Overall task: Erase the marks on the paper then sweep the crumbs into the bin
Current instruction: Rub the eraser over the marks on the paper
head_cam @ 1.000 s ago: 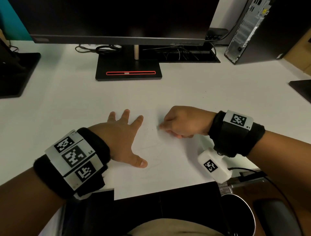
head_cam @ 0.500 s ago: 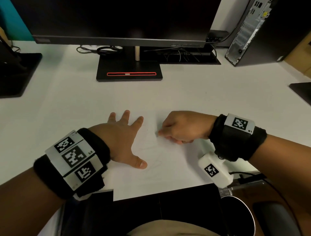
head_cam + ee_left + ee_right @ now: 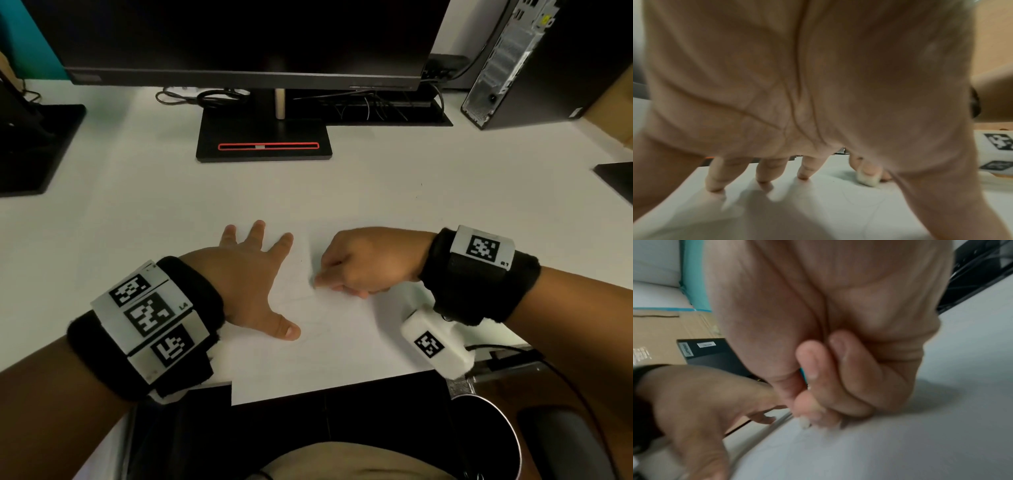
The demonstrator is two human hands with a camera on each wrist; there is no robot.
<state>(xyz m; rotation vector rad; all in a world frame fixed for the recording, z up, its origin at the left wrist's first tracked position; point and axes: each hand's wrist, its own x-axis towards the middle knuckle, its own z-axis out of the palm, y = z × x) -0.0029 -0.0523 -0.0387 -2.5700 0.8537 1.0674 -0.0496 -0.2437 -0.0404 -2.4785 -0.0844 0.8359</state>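
A white sheet of paper [image 3: 342, 356] with faint pencil marks lies on the white desk near its front edge. My left hand [image 3: 253, 284] lies flat on the paper's left part with fingers spread, pressing it down. My right hand [image 3: 363, 263] pinches a small white eraser [image 3: 867, 180] between thumb and fingers, its tip touching the paper near the top middle. In the right wrist view the eraser [image 3: 804, 423] shows as a white tip under the curled fingers, with a sliver of blue sleeve higher up. A round metal bin [image 3: 510, 442] stands below the desk edge at the lower right.
A monitor on a black stand [image 3: 263, 140] stands at the back of the desk, with cables behind it. A computer tower [image 3: 534, 61] is at the back right. Dark objects sit at the left edge [image 3: 30, 147] and right edge [image 3: 616, 178].
My right hand with the eraser has slid a little to the left and nearer across the paper. The left hand has stayed in place.
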